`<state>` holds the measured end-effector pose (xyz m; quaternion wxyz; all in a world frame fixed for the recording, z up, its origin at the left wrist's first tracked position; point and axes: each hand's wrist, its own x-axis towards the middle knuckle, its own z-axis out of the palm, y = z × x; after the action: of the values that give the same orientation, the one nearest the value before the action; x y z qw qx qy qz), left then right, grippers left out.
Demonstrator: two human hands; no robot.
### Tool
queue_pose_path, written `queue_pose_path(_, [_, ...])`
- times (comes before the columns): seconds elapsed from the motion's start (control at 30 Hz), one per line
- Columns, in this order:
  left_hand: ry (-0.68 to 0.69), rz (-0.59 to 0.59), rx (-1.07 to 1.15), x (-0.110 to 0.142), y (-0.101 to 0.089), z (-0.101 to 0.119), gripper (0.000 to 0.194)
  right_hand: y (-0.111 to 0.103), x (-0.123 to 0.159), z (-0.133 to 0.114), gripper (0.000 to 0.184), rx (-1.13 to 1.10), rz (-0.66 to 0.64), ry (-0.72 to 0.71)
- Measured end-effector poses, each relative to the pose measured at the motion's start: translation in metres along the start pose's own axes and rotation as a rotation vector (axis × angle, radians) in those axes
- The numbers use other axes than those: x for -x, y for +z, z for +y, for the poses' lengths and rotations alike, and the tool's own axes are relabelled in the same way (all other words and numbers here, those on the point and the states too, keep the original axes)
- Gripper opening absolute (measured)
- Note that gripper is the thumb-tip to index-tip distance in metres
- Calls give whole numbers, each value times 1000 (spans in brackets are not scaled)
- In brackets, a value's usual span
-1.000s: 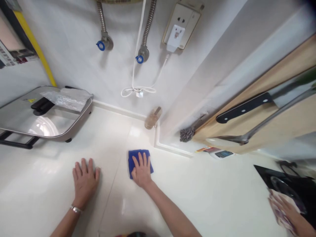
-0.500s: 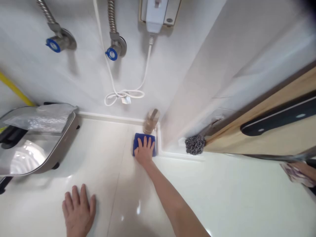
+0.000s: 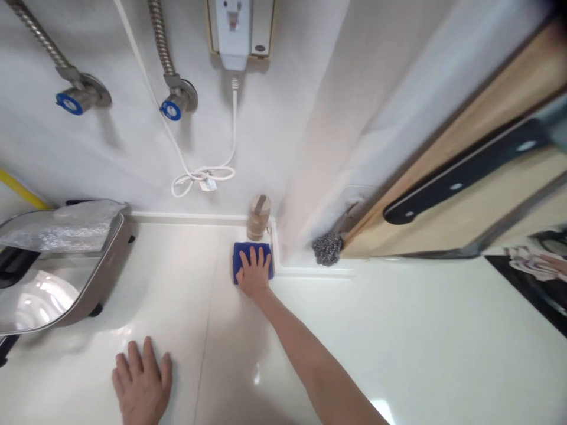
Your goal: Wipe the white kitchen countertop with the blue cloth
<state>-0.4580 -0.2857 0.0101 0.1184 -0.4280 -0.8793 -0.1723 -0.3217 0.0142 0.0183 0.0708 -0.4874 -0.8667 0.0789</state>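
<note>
My right hand (image 3: 254, 273) lies flat with its fingers spread on a folded blue cloth (image 3: 239, 254), pressing it onto the white countertop (image 3: 177, 283) near the wall corner. Just behind the cloth stands a small brownish translucent bottle or jar (image 3: 258, 218) with a dark strip on its top. My left hand (image 3: 142, 383) rests palm down on the countertop at the lower left, fingers stretched out, holding nothing.
At left sits an electric pan (image 3: 106, 254) with a glass lid and a plastic bag on it. A steel wool scrubber (image 3: 328, 248) hangs at a wooden board beside a black-handled knife (image 3: 456, 186). A striped cloth (image 3: 531, 262) lies far right. A white cord (image 3: 212, 171) hangs on the wall.
The view has shifted, so wall, valves and plug appear farther left and more of the knife shows. My right hand stays on the blue cloth at the corner; my left hand keeps its place.
</note>
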Motion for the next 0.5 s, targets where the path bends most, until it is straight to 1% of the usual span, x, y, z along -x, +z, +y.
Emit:
queue_pose_path(0.13, [-18,-18,25,-3,-8,6,69,-7,36,3,62,-43,-10,-65])
queue_pose_path(0.27, [-40,-60,40,-5,-12,8,75,-12,76,14,61,-62,-19,-144])
queue_pose_path(0.4, [-60,-69,39,-5,-12,6,78,-12,114,36,61,-94,-6,-155])
queue_pose_path(0.5, [-36,-58,43,-4,-10,4,72,-11,139,63,60,-103,52,-140])
